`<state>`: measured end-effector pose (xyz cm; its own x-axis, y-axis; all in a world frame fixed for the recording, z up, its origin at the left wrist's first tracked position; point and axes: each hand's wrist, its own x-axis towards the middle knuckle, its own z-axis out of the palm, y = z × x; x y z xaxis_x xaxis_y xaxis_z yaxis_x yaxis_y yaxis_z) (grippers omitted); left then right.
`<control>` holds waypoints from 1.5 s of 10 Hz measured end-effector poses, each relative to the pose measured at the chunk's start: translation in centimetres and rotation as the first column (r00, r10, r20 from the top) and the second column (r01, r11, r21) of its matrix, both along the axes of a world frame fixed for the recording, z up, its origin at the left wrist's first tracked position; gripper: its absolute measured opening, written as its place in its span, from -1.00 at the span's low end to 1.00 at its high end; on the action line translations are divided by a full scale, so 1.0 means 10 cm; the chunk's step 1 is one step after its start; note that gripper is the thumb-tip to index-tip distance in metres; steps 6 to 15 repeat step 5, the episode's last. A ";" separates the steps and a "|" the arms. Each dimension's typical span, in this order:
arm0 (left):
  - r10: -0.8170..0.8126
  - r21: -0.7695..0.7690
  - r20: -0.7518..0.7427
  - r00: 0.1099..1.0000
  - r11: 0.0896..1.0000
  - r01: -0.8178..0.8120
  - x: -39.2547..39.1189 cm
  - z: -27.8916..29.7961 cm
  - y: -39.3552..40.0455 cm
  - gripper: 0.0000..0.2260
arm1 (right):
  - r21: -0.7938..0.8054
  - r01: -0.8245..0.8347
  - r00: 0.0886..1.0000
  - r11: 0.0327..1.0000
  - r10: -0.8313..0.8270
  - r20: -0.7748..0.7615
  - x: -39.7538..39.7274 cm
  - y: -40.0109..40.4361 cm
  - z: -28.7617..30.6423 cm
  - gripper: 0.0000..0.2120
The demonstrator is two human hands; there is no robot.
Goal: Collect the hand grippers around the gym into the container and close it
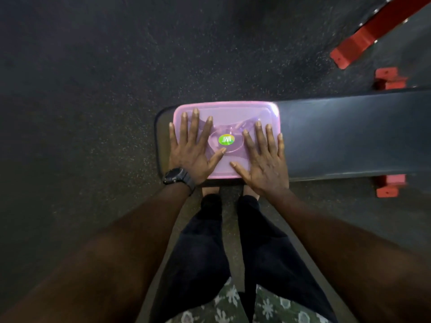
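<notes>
A pink translucent container rests on the left end of a black padded bench, its lid on top with a green round sticker in the middle. My left hand lies flat on the lid's left half, fingers spread, a black watch on the wrist. On the lid's right half my right hand presses flat the same way. Faint shapes show through the lid; no hand gripper can be made out clearly.
Red metal frame parts of gym equipment stand at the upper right, with red bench feet by the bench. Dark speckled rubber floor lies all around. My legs and bare feet are just below the bench end.
</notes>
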<state>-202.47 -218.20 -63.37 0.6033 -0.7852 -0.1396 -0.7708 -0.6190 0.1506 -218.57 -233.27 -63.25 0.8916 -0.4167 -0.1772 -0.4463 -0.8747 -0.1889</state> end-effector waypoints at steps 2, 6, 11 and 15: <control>0.066 0.031 -0.210 0.975 0.998 -0.061 0.24 0.61 -0.32 -0.24 | 0.271 0.220 0.973 0.937 -0.229 0.005 0.48 -0.25 0.64 -0.27; 0.092 -0.594 -0.262 0.961 0.769 -0.236 1.34 3.36 -1.17 -0.19 | 0.720 0.350 0.666 0.600 -0.699 0.259 1.59 -1.18 3.27 -0.43; 0.092 -0.594 -0.262 0.961 0.769 -0.236 1.34 3.36 -1.17 -0.19 | 0.720 0.350 0.666 0.600 -0.699 0.259 1.59 -1.18 3.27 -0.43; 0.092 -0.594 -0.262 0.961 0.769 -0.236 1.34 3.36 -1.17 -0.19 | 0.720 0.350 0.666 0.600 -0.699 0.259 1.59 -1.18 3.27 -0.43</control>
